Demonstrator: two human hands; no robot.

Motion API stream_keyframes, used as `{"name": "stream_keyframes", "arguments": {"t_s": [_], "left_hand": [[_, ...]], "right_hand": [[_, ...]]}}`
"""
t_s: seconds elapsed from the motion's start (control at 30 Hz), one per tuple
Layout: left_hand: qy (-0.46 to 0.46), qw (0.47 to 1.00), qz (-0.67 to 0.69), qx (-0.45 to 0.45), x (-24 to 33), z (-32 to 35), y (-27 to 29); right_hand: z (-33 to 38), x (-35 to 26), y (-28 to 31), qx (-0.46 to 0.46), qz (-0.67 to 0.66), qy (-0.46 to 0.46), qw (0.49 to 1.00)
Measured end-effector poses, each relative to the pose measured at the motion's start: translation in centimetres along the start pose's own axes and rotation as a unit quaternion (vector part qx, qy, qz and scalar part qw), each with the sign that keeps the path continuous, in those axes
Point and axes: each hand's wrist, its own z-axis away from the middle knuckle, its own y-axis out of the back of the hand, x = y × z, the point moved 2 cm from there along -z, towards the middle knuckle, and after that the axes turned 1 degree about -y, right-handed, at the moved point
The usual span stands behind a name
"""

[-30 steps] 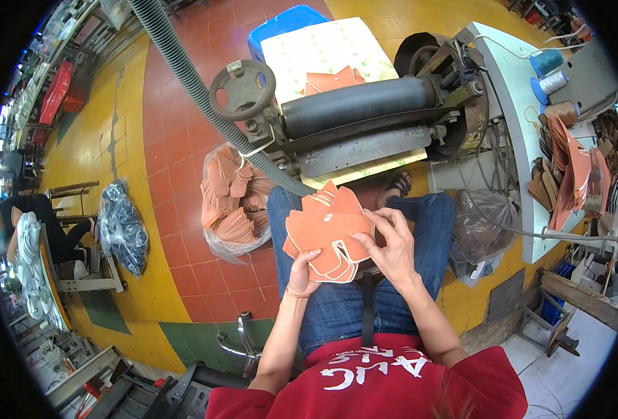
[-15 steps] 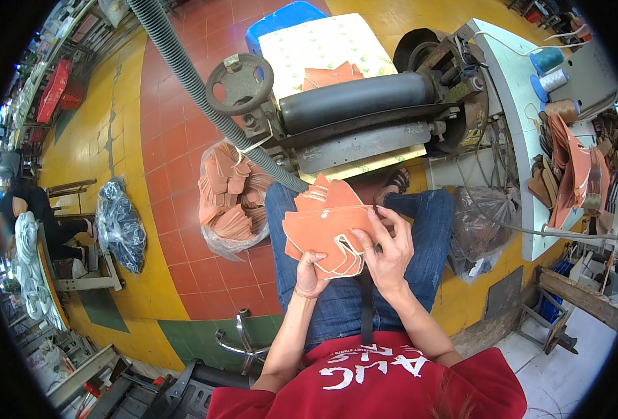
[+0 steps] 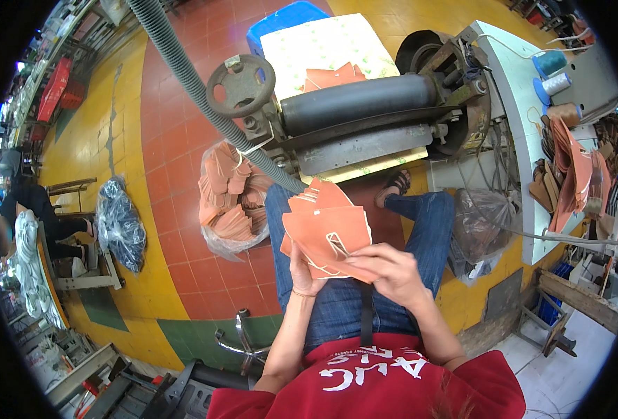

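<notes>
A fanned stack of orange leather pieces with pale cut edges lies in my hands above my lap. My left hand grips the stack at its lower left, thumb on the near side. At the lower right corner, my right hand pinches the edge of the front piece, which bends slightly there. A pale-edged slot shows near the middle of that piece. Just beyond the stack stands a machine with a dark roller. More orange pieces rest on the patterned yellow-white board behind the roller.
A clear bag of orange pieces sits on the floor to my left. A grey corrugated hose crosses down toward my lap. At right are a pale table with thread spools and a dark plastic bag.
My right hand has moved from the stack's upper right edge down to its lower right corner. The front piece now bends there, and the left hand's fingers have shifted slightly.
</notes>
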Motion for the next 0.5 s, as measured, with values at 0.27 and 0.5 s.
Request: {"name": "stream_keyframes", "arguments": {"t_s": [0.27,0.5], "left_hand": [[0.038,0.993,-0.105,0.032,2.0,0.7,0.9],[0.040,0.986,-0.147,0.069,3.4,2.2,1.3]], "right_hand": [[-4.6,9.4,2.5,0.178,-0.287,-0.283,0.898],[-7.3,15.6,1.3,0.192,-0.284,-0.330,0.880]]}}
